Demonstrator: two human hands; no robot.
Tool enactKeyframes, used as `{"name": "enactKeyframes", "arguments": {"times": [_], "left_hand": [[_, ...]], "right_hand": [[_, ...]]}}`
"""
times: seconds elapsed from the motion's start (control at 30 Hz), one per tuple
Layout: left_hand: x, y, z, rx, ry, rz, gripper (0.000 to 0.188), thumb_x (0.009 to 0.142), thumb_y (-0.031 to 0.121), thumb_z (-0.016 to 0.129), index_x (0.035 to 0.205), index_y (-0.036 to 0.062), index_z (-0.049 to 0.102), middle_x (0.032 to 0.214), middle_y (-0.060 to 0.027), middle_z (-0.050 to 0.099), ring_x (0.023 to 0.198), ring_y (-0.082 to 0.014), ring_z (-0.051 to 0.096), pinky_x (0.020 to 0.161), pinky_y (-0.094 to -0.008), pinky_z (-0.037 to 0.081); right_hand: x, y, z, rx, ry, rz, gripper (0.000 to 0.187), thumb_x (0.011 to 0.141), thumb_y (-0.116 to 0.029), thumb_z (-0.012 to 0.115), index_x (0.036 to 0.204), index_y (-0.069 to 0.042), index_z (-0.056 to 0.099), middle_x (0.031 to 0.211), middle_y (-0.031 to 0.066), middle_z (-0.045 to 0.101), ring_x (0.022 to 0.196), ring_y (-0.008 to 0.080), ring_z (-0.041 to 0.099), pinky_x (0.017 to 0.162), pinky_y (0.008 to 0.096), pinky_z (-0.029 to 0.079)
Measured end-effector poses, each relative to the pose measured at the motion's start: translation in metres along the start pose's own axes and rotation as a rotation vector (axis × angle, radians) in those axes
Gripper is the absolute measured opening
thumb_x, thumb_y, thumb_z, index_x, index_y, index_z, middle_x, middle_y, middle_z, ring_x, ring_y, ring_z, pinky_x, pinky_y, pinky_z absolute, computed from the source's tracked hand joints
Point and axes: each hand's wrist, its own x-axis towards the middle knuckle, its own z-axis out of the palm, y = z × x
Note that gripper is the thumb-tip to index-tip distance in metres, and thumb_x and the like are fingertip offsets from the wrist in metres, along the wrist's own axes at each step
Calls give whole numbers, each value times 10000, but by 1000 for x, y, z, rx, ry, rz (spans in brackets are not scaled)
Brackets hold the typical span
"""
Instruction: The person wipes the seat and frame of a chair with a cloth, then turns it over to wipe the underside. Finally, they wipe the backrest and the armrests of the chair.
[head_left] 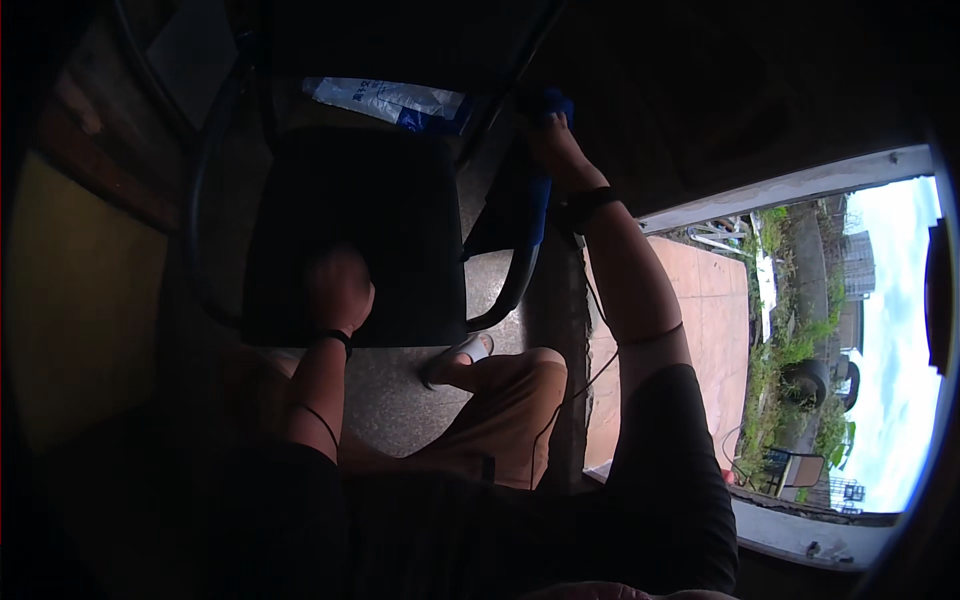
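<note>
In front of me stands a dark chair [355, 190] with a flat black seat and curved metal arms. My left hand [340, 285] is over the front part of the seat, smeared by motion, so its fingers do not show clearly. Reaching to the far right of the chair, my right hand [556, 143] closes on a blue thing [548, 104], too dark to name exactly. Dark blue cloth [512, 210] hangs below it, over the chair's right arm [517, 285]. Whether the two blue parts are one piece, I cannot tell.
A white and blue plastic bag [390, 100] lies beyond the seat. My bent knee [535, 375] and sandalled foot [462, 358] are close to the chair. A thin cable [572, 400] runs beside my right arm. A doorway [700, 320] on the right opens onto pinkish tiles and plants.
</note>
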Motion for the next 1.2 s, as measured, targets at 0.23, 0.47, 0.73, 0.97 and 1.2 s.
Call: {"name": "enactKeyframes", "arguments": {"times": [0.23,0.47,0.73,0.97,1.2], "left_hand": [[-2,-9,-3,-49,-1,-10,245,865,199,641,1092,126,583,1251,-87,558,1243,-300,510,1103,-499,368],[15,12,4,-50,19,18,248,864,199,640,1097,133,588,1256,-66,560,1255,-281,508,1116,-495,352],[13,12,2,-56,16,15,234,887,215,614,1107,138,597,1273,-62,559,1273,-275,499,1136,-505,328],[16,13,4,-32,16,18,234,880,236,621,1094,143,612,1259,-38,565,1259,-249,509,1126,-480,337],[17,14,5,-33,35,45,236,869,225,631,1090,147,602,1248,-49,569,1239,-262,519,1102,-484,361]], "right_hand": [[39,-28,-16,1087,-209,541,392,1021,-298,597,1336,-65,587,1092,117,695,996,260,661,900,391,528],[-51,-51,-70,1657,-189,1127,521,1031,-471,563,1282,-16,591,1098,81,695,1000,196,670,885,322,546],[-215,-168,-35,1571,140,1120,576,1015,-592,516,1130,-45,653,976,34,666,865,129,617,782,281,503],[-199,-149,-34,1506,204,1149,556,1039,-551,508,893,-34,652,762,-34,564,706,60,473,608,243,379],[-51,-36,-61,1533,33,1070,462,1030,-499,559,991,-51,668,848,-10,630,775,103,555,743,278,460]]}}
